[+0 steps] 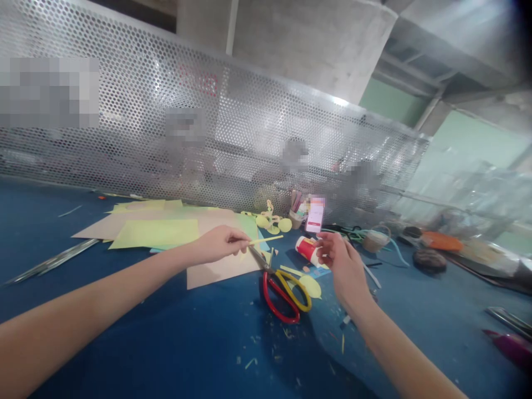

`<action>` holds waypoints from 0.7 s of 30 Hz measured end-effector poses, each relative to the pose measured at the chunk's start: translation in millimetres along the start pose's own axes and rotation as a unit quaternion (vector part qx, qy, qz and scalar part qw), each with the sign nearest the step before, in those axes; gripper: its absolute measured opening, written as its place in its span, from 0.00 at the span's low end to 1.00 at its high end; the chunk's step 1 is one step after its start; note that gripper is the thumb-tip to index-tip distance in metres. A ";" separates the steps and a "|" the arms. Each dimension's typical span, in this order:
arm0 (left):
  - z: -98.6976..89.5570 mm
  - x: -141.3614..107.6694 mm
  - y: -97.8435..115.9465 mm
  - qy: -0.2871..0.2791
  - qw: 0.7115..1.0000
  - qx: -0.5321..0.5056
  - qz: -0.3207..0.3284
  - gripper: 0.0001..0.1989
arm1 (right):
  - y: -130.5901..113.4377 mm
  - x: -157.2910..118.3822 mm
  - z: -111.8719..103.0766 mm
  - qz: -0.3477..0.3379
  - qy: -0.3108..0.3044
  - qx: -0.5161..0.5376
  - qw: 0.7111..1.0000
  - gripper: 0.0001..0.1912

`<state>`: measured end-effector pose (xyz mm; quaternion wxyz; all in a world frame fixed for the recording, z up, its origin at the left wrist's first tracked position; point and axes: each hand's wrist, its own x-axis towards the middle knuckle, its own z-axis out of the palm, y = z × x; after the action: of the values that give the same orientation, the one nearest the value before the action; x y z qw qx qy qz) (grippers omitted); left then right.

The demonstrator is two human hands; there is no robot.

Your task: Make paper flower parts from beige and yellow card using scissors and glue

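Observation:
Between the thumb and fingertips of my left hand [222,243] is a thin yellow paper strip [270,239], its free end pointing right. My right hand [341,263] has loosely bent fingers, with nothing visible in them. They overlap the end of a red and white bottle [306,249] lying on its side; whether they touch it I cannot tell. Below the strip lie scissors [286,293] with one red and one yellow handle loop, blades pointing up left. Beside them is a yellow paper oval [311,286]. Yellow paper shapes [272,223] lie behind the strip.
Yellow sheets [155,233] and a pale pink sheet [224,271] cover the left middle of the blue table [166,343]. A lit phone [315,215] leans at the back near a cup of pens [296,219]. Paper scraps lie in front. A perforated metal screen [249,133] stands behind.

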<state>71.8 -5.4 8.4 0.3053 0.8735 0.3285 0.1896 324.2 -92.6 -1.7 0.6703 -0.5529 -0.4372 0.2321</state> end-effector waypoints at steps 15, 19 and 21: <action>8.5 -5.2 4.7 -0.111 0.992 -0.010 0.053 0.16 | 9.4 -16.7 14.1 -0.095 -0.263 -0.264 0.923 0.10; 9.4 -3.7 -0.6 -0.118 0.991 -0.039 0.053 0.14 | 3.4 -17.6 14.6 -0.101 -0.259 -0.318 0.907 0.09; 9.7 -2.7 -3.6 -0.129 0.986 -0.089 0.052 0.14 | 2.6 -16.9 13.9 -0.105 -0.261 -0.333 0.900 0.09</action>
<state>73.4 -9.1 -1.5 0.4120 0.8756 0.2225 0.1190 304.3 -97.8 -9.6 0.3298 -0.6145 -0.7034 0.1375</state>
